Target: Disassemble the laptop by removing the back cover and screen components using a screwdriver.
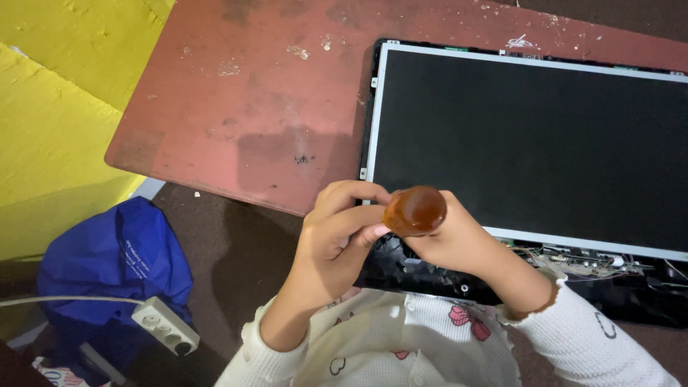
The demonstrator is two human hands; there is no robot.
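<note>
Centre of frame, low: an amber-brown screwdriver handle [415, 211] is seen end-on, gripped between both hands. The right hand [455, 240] is closed around it from the right; the left hand [337, 229] is curled, fingertips pressed to its left side. Directly beneath, the lower left corner of a bare monitor panel [530, 143] is found, resting on a worn red table [244, 107].

Screwdriver handle [415, 211]: translucent amber plastic, glossy. Screen panel [530, 143]: matt black, pale metal-looking edge strip. Table [236, 107]: reddish-brown top, worn, scuffed, dull. Bag [118, 261]: blue cloth, slight sheen. Power strip [166, 326]: white plastic, smooth. Sleeves [595, 344]: white ribbed knit.
</note>
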